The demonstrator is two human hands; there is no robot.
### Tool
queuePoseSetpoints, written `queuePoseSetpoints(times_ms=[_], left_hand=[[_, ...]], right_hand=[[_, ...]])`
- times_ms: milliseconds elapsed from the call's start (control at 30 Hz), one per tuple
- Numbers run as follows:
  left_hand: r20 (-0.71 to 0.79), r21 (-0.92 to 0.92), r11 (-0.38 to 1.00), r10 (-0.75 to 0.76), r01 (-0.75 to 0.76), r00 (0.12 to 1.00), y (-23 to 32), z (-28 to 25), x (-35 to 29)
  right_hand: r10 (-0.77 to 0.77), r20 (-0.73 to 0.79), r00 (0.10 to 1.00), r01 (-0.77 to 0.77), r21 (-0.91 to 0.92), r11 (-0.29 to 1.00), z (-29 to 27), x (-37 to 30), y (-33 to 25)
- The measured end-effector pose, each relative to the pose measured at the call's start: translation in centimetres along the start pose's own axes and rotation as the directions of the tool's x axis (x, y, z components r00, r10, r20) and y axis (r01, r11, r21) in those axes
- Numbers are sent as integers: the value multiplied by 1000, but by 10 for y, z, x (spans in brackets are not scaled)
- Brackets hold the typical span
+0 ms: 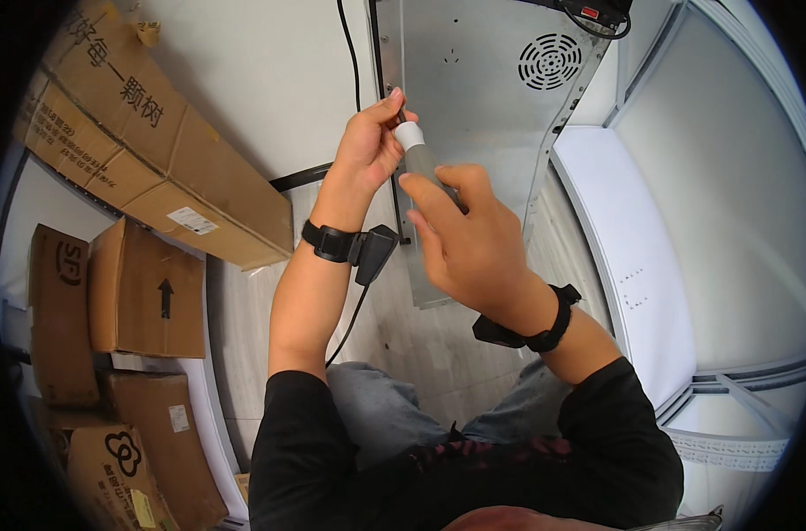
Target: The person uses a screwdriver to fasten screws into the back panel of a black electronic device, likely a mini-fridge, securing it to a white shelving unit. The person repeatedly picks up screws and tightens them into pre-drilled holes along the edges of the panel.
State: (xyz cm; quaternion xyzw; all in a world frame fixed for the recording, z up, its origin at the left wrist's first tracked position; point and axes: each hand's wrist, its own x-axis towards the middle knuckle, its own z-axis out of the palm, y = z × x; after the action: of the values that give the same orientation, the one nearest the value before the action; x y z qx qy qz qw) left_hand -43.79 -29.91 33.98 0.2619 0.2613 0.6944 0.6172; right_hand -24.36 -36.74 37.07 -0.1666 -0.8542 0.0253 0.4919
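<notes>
The right hand [478,239] is closed around the grey cylindrical tool with white collar [419,160], near the silver metal panel's [491,115] left edge; left hand [366,149] bends around its tip, grip unclear. Straight alignment should help.

Before me stands the cabinet [491,124], the tool [417,157] by its left edge; boxes [133,305] lie to my left.

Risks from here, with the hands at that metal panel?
1. The left hand is at the tip of the grey tool held by the right hand; a slip might nick it.
2. It's also by the metal panel's edge, so it could get scraped.
3. The black cable from the left wrist device might snag.
</notes>
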Motion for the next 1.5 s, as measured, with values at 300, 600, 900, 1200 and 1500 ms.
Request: queuePoseSetpoints(times_ms=[300,600,900,1200,1500], left_hand=[[-51,109,994,0,6,999,10,15,-15],[-166,171,984,-17,46,986,6,17,-12],[-157,224,974,-8,44,988,9,31,-20],[20,285,950,-141,130,990,-14,29,-32],[102,482,843,-324,238,941,-192,137,33]], right_hand=[[106,44,993,-102,-100,990,-8,2,5],[-8,104,995,15,-64,998,-16,5,7],[-41,48,998,44,-72,996,-22,2,5],[42,175,984,-48,30,998,-65,-12,15],[539,363,760,-521,-156,839,-217,-112,149]])
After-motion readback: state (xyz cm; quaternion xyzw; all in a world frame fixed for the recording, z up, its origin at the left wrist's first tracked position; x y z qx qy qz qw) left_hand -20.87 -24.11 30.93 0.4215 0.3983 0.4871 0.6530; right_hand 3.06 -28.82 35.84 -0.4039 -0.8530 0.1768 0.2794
